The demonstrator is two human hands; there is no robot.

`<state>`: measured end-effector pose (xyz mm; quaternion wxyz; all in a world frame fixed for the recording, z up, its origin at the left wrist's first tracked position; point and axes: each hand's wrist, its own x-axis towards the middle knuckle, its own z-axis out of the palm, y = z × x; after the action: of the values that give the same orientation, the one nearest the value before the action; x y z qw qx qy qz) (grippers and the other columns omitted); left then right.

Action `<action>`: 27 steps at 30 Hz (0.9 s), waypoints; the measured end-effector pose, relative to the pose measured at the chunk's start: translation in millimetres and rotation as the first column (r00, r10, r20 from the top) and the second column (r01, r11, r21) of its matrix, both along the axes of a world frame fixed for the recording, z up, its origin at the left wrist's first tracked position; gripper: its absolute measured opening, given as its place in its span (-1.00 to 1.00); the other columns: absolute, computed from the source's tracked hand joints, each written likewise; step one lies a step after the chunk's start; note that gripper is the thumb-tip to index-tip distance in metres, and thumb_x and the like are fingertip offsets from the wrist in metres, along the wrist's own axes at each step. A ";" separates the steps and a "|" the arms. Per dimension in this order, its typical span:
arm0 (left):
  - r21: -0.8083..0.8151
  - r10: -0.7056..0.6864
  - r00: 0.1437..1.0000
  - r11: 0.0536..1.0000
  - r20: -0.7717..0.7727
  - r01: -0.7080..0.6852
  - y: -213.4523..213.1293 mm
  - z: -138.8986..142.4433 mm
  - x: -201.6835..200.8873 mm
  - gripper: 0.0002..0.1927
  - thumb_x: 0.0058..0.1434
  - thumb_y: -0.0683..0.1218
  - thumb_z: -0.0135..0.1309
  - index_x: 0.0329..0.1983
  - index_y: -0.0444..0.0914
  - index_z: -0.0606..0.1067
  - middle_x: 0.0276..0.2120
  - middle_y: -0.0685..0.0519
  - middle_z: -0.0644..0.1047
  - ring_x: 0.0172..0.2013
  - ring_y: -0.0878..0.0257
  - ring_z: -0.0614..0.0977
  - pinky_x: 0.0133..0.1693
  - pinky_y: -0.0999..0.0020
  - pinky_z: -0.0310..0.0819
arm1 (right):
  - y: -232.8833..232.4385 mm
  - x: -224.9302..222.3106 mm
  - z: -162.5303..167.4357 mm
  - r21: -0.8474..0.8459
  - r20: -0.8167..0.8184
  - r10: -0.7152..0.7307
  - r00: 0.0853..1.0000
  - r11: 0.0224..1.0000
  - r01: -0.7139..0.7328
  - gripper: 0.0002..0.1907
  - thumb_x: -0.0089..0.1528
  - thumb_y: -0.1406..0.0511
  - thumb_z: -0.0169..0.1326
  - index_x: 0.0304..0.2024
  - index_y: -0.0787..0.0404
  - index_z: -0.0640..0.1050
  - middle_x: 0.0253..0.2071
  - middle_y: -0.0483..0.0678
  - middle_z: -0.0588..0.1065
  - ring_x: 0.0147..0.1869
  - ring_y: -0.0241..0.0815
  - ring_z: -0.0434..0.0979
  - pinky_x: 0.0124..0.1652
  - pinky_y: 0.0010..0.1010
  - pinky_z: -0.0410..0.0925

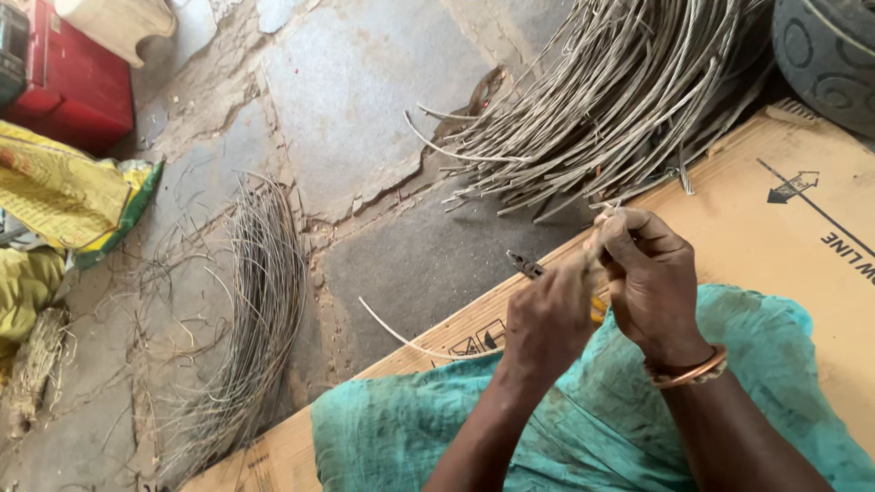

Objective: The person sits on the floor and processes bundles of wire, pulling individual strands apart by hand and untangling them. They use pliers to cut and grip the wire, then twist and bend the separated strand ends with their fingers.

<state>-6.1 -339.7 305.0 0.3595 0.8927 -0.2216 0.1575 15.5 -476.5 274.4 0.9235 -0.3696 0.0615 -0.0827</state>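
While both hands are raised over a teal cloth (747, 364) in the head view, a pair of pliers (527, 265) is gripped in the left hand (545, 321), its fingers closed round the handles; the dark metal nose is seen poking out to the left above the knuckles, and a trace of yellow handle is shown just beside the palm. The right hand (649, 278) is closed on a thin pale wire strand (603, 219), which is pinched between thumb and fingertips and held upright, just beside the left hand; whether the strand is touched by the pliers cannot be told. A copper bangle (688, 369) is worn on the right wrist.

The cloth is spread over a flattened cardboard sheet (775, 246) laid on the stone floor (365, 100), and the hands are held above the sheet's left edge. A large bundle of grey wire lengths (602, 100) is piled beyond that edge, near the right hand, its cut ends fanned toward the floor. A second, thinner curved bundle (260, 310) is laid on the floor well to the left. A single loose strand (392, 330) is seen across the cardboard's edge. A red box (73, 87) and a yellow sack (59, 196) are set at the far left, and a dark tyre (829, 55) at the top right corner
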 end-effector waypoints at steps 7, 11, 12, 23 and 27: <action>-0.647 -0.276 0.704 0.686 -0.654 -0.332 5.4 -11.7 45.5 -0.74 0.42 -0.04 0.09 -0.20 -0.36 0.60 -0.50 0.12 0.54 -0.55 0.43 0.53 -0.52 0.43 0.46 | 11.7 -24.4 29.1 -0.715 0.262 -0.120 0.958 0.643 0.276 -0.88 0.45 0.48 0.08 -0.22 0.39 0.51 -0.23 -0.03 0.53 -0.18 -0.28 0.46 -0.07 -0.46 0.39; -0.651 -0.406 0.664 0.742 -0.628 -0.162 9.2 -17.0 45.8 -0.76 0.43 -0.07 0.05 -0.23 -0.34 0.59 -0.51 0.14 0.56 -0.56 0.44 0.51 -0.53 0.49 0.38 | 10.8 -16.4 41.8 -0.690 0.329 -0.209 0.921 0.612 0.386 -0.90 0.48 0.47 -0.01 -0.04 0.40 0.53 -0.11 0.00 0.55 -0.03 -0.23 0.53 0.07 -0.41 0.41; -0.649 -0.436 0.625 0.746 -0.647 -0.152 9.8 -18.7 42.8 -0.77 0.43 -0.08 0.06 -0.22 -0.34 0.59 -0.50 0.14 0.54 -0.56 0.45 0.48 -0.54 0.50 0.34 | 6.8 -12.6 41.3 -0.670 0.241 -0.299 0.924 0.637 0.381 -0.85 0.54 0.46 -0.07 0.03 0.44 0.52 -0.07 0.02 0.55 0.00 -0.22 0.52 0.09 -0.40 0.40; -0.523 -0.158 0.911 0.849 -0.381 -0.072 0.0 -5.6 18.6 -0.77 0.42 -0.11 0.10 0.00 -0.36 0.58 -0.28 0.00 0.62 -0.30 0.26 0.60 -0.30 0.35 0.52 | -1.7 2.5 5.3 -0.093 0.074 0.038 0.997 0.995 -0.031 -0.75 0.54 0.29 -0.11 -0.06 0.37 0.50 -0.11 0.00 0.48 0.10 -0.17 0.51 0.15 -0.32 0.43; -0.199 0.036 0.998 0.979 -0.048 -0.045 -6.3 -4.7 -2.0 -0.79 0.43 -0.16 0.03 0.03 -0.35 0.56 -0.22 -0.14 0.64 -0.28 0.05 0.68 -0.26 0.22 0.56 | 3.5 0.3 13.1 -0.027 -0.049 -0.007 0.999 1.000 0.006 -0.75 0.51 0.29 -0.13 -0.07 0.34 0.50 -0.13 0.03 0.54 -0.08 -0.16 0.50 -0.12 -0.34 0.39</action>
<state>-8.1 -346.0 300.2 0.4486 0.8597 -0.1785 0.1666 15.9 -473.1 287.5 0.9164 -0.3836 0.0844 -0.0774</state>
